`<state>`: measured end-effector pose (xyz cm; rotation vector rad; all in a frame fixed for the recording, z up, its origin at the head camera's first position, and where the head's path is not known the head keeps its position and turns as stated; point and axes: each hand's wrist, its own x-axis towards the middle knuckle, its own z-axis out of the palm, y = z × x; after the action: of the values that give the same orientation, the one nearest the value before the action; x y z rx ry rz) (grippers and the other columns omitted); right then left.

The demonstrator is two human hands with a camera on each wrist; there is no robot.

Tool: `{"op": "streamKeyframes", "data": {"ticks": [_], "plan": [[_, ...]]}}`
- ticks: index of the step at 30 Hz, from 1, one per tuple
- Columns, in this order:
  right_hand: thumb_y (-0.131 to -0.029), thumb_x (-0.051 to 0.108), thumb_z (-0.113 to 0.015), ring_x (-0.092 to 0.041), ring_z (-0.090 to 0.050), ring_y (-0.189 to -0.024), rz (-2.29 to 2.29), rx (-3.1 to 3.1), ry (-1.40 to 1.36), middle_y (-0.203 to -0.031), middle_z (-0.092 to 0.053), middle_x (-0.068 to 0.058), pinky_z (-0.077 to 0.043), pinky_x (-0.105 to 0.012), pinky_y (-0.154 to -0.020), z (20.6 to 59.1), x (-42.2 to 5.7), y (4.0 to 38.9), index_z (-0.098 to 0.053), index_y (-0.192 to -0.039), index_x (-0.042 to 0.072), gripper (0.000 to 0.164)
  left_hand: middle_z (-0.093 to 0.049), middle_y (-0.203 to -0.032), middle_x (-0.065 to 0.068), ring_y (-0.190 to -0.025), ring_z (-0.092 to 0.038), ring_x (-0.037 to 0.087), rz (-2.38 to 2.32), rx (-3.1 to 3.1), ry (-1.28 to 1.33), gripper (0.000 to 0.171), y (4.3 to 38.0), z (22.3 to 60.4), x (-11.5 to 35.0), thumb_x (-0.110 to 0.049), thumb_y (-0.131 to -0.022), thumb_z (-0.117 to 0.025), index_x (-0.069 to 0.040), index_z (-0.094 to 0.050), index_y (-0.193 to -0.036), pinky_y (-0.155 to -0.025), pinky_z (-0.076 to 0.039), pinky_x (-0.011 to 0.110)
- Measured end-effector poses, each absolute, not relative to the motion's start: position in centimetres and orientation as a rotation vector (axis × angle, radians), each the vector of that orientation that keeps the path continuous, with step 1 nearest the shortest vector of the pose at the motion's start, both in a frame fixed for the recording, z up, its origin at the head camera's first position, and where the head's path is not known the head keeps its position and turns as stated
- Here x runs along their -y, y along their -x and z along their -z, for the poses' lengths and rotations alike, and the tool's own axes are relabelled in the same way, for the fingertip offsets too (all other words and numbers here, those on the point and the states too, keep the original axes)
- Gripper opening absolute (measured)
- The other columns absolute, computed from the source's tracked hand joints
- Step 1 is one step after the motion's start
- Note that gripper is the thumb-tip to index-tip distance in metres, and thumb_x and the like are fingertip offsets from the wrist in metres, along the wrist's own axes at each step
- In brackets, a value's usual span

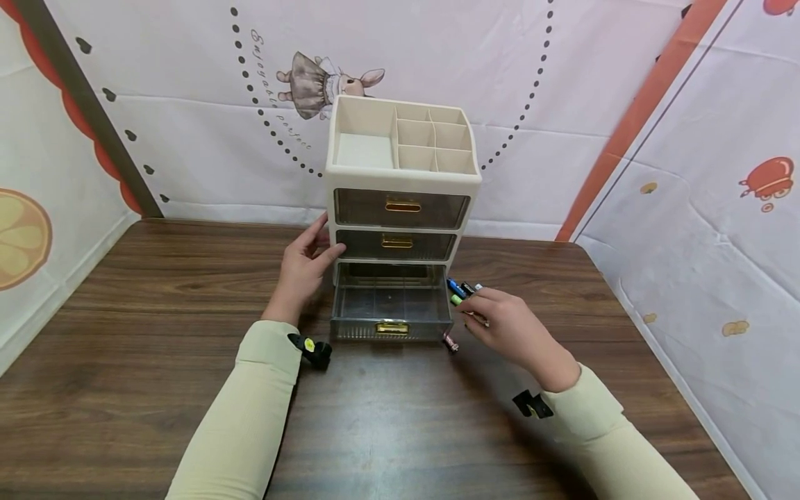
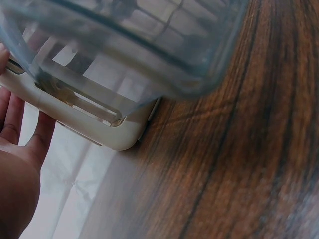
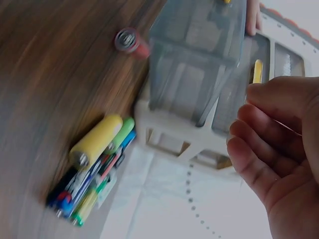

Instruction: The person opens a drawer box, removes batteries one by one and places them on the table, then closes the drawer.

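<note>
A cream drawer organizer (image 1: 406,179) stands upright, its smoky clear bottom drawer (image 1: 392,302) pulled out. No contents show inside that drawer. My left hand (image 1: 300,267) holds the organizer's left side, thumb on the front by the middle drawer and fingers along the side. Right of the open drawer, my right hand (image 1: 509,326) hovers by a cluster of batteries. In the right wrist view its fingers are loosely bent, with nothing visible between them. That cluster includes a thick yellow battery (image 3: 96,141) and a light green battery (image 3: 121,134). A reddish battery (image 3: 131,41) lies apart, beside the drawer.
The wooden table (image 1: 169,389) carries all of this. Behind it hangs a white printed cloth (image 1: 400,42), with another cloth (image 1: 700,229) at the right. The organizer's top has open compartments (image 1: 434,135). Its upper drawers with gold handles (image 1: 403,206) are closed.
</note>
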<state>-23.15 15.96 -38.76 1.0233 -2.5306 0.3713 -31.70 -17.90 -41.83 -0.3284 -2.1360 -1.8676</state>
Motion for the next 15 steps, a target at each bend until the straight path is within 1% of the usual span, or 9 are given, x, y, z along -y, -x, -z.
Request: {"op": "streamKeyframes", "data": {"ticks": [6, 7, 12, 15], "plan": [[-0.080, 0.007, -0.077, -0.012, -0.063, -0.077, -0.384, 2.531, -1.106, -0.089, -0.068, 0.000, -0.055, -0.031, -0.069, 38.7, -14.2, 23.2, -0.073, -0.092, 0.009, 0.012, -0.060, -0.112, 0.009, -0.104, -0.056, 0.003, 1.833, 2.136, 0.323, 0.062, 32.9, 43.5, 18.4, -0.019, -0.090, -0.069, -0.027, -0.044, -0.146, -0.100, -0.045, 0.030], [-0.080, 0.008, -0.077, -0.011, -0.063, -0.077, -0.388, 2.535, -1.118, -0.089, -0.068, 0.000, -0.054, -0.029, -0.065, 38.8, -14.0, 23.2, -0.073, -0.092, 0.009, 0.013, -0.060, -0.113, 0.009, -0.105, -0.056, 0.004, 1.830, 2.133, 0.322, 0.062, 33.0, 43.6, 18.4, -0.020, -0.090, -0.070, -0.028, -0.044, -0.146, -0.100, -0.045, 0.030], [-0.081, 0.010, -0.077, -0.009, -0.065, -0.075, -0.383, 2.556, -1.138, -0.091, -0.069, 0.002, -0.054, -0.028, -0.065, 38.9, -13.5, 23.3, -0.074, -0.093, 0.011, 0.012, -0.060, -0.112, 0.009, -0.106, -0.057, 0.006, 1.818, 2.133, 0.331, 0.061, 33.1, 43.8, 18.4, -0.021, -0.090, -0.070, -0.029, -0.044, -0.145, -0.098, -0.047, 0.031], [-0.081, 0.010, -0.077, -0.009, -0.065, -0.075, -0.383, 2.571, -1.150, -0.091, -0.068, 0.002, -0.054, -0.028, -0.066, 39.1, -13.4, 23.2, -0.074, -0.093, 0.011, 0.012, -0.060, -0.110, 0.006, -0.105, -0.056, 0.005, 1.840, 2.132, 0.324, 0.061, 33.0, 43.7, 18.3, -0.020, -0.090, -0.070, -0.029, -0.045, -0.145, -0.097, -0.046, 0.028]]}}
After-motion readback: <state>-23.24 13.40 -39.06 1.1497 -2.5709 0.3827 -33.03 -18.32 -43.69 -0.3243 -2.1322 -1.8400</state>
